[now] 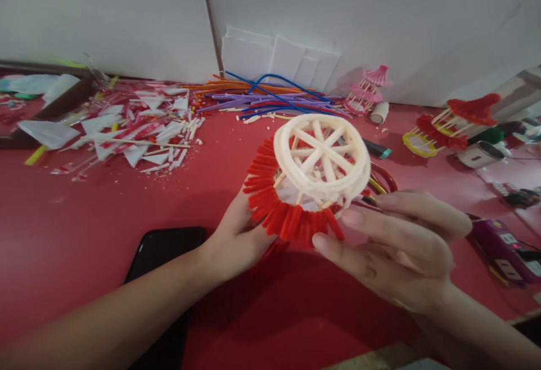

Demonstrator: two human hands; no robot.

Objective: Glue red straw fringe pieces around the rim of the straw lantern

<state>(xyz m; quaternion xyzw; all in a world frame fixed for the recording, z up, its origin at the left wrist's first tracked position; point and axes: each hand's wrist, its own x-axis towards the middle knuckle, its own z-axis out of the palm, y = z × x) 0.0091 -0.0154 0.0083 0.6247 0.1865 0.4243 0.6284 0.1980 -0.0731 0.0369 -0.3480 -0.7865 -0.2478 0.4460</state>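
Note:
A small tiered model made of pipe cleaners (325, 153) is held up above the red table. Its top is a cream ring with crossing spokes. Below that, thin wooden sticks stand over a layer of short red pipe-cleaner pieces fanned outward. My left hand (239, 235) grips the model from behind and below, its fingertips hidden by the red fringe. At the model's right front edge, my right hand (401, 246) has its thumb and fingers closed on the fringe. A small dark tip shows by its upper finger; I cannot make out what it belongs to.
A black phone (169, 252) lies at the left front. Offcuts and white scraps (139, 128) are heaped at the back left, beside loose pipe cleaners (262, 99). A pink tower (367, 91), a red tower (456, 119) and a purple power strip (505, 249) are on the right.

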